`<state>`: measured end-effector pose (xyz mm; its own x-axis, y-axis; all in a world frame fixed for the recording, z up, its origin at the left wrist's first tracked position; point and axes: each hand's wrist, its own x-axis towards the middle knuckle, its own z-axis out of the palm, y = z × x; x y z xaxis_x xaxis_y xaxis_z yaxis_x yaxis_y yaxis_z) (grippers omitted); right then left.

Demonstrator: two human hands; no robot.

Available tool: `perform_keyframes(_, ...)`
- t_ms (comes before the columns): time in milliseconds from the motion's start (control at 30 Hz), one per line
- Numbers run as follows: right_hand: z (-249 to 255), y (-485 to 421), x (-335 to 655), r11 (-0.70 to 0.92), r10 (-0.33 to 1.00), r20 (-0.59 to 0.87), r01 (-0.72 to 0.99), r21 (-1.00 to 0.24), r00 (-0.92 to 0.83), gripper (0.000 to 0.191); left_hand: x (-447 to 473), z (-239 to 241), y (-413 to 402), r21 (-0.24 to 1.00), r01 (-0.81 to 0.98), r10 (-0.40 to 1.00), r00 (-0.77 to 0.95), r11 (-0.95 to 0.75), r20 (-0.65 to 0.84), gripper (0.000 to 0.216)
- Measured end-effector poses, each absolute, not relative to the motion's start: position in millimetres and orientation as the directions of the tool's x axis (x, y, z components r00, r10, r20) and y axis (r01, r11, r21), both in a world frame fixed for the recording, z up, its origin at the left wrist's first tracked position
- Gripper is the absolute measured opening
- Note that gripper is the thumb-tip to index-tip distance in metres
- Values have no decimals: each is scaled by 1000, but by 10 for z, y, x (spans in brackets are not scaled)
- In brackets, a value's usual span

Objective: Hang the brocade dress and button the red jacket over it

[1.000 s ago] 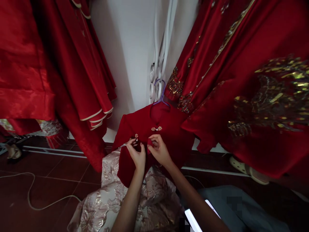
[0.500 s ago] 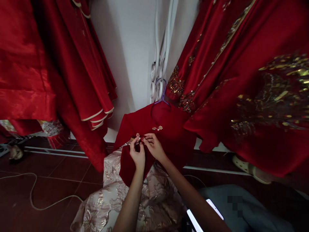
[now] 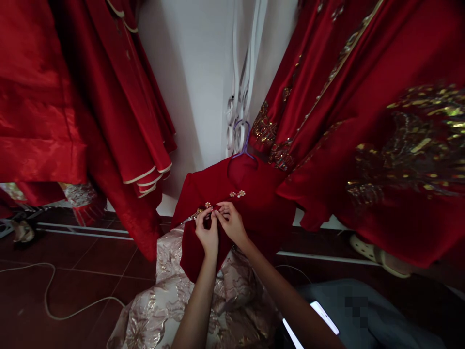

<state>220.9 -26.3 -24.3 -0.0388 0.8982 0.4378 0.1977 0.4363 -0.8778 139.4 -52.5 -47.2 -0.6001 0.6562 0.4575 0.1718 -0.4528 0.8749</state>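
Note:
A dark red garment [image 3: 269, 208] hangs on a purple hanger [image 3: 244, 148] in front of me. Flower-shaped ornaments [image 3: 237, 194] sit near its neckline, and another small flower ornament [image 3: 208, 204] lies by my fingertips. My left hand [image 3: 208, 232] pinches the red cloth of the garment's front edge. Close against it, my right hand [image 3: 230, 222] pinches the same spot with thumb and forefinger. Any small fastener between the fingertips is too small to make out. Below the garment spreads a shiny pale pink patterned fabric [image 3: 160, 295].
Red garments [image 3: 138, 121] hang at the left, and red sequinned garments [image 3: 327, 126] at the right. A white scrolled metal frame [image 3: 247, 77] stands behind the hanger. A cable [image 3: 49, 291] runs over the tiled floor. A lit phone [image 3: 324, 317] lies at the lower right, near a pale clog [image 3: 378, 254].
Both hands stay at the same place on the red garment. My right fingers have drawn slightly closer to the left fingertips, and the view has shifted a little.

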Motion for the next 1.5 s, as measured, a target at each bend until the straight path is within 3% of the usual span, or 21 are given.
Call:
perform_keyframes(467, -213, -262, 2232, 503, 859, 509, 299, -811, -64, 25, 1373, -436, -537, 877, 268, 658, -583, -398, 477, 22)
perform_keyframes(1167, -109, -255, 2264, 563, 820, 555, 380, -734, -143, 24, 1292, -480, -493, 899, 197, 710, -557, -392, 432, 24)
perform_keyframes(1500, -35, -227, 2241, 555, 825, 546, 390, -734, -146, 21, 1244, -469, -506, 851, 348, 671, -524, -395, 525, 17)
